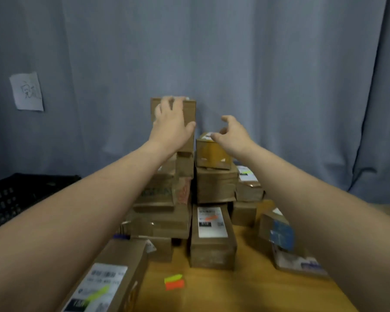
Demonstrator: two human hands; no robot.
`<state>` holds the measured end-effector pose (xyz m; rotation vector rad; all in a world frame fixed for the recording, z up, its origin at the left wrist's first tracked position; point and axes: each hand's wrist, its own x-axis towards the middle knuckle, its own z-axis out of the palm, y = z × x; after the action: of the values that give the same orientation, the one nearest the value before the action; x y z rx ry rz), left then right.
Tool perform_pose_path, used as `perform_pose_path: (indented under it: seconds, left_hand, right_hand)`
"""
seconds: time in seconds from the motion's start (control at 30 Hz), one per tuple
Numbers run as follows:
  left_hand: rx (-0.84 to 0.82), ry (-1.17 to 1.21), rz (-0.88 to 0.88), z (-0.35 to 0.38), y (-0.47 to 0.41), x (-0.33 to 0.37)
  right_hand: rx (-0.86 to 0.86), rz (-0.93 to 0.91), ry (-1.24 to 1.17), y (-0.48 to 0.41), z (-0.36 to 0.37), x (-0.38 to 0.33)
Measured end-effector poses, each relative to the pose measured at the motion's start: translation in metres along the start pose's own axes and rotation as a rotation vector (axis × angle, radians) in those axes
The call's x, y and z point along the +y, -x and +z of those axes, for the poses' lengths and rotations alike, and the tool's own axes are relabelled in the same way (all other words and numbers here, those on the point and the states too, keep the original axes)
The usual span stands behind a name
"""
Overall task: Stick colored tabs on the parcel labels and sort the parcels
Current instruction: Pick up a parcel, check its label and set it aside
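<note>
Grey curtain (pixel 257 64) behind parcel stack (pixel 216 185). I see left hand (pixel 171 123) flat against top parcel (pixel 188 109), right hand (pixel 233 134) loose, empty, over small parcel (pixel 212 154).

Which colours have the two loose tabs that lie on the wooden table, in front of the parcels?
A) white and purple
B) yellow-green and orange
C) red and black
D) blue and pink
B: the loose tabs on the table are one yellow-green strip and, directly below it, one orange strip.
</note>
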<state>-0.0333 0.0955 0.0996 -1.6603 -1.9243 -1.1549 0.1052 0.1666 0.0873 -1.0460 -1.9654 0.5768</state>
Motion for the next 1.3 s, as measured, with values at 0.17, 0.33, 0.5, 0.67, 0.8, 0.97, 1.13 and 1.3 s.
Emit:
perform_pose_path:
  seconds: [0.17, 0.33, 0.5, 0.67, 0.8, 0.97, 1.13, 1.3]
  left_hand:
    - [-0.141, -0.031, 0.215, 0.042, 0.072, 0.044]
    - [-0.288, 0.107, 0.146, 0.081, 0.13, 0.06]
    - [-0.471, 0.219, -0.037, 0.124, 0.166, 0.068]
    - [-0.615, 0.393, -0.245, 0.171, 0.159, 0.106]
    - [-0.767, 0.598, -0.463, 0.19, 0.158, 0.117]
    - [-0.675, 0.812, -0.588, 0.197, 0.173, 0.113]
    - [-0.483, 0.782, -0.574, 0.186, 0.189, 0.099]
    - [-0.474, 1.009, -0.663, 0.15, 0.22, 0.091]
  right_hand:
    - [-0.002, 0.036, 0.046, 0.076, 0.01, 0.054]
    - [0.048, 0.122, 0.032, 0.137, -0.003, 0.107]
    - [0.179, 0.201, -0.009, 0.183, -0.029, 0.157]
    - [0.409, 0.309, -0.055, 0.179, -0.067, 0.199]
    - [0.312, 0.606, -0.198, 0.176, -0.077, 0.216]
    - [0.14, 0.802, -0.562, 0.18, -0.06, 0.211]
    - [0.222, 0.77, -0.627, 0.186, -0.047, 0.204]
    - [0.205, 0.742, -0.848, 0.207, -0.043, 0.197]
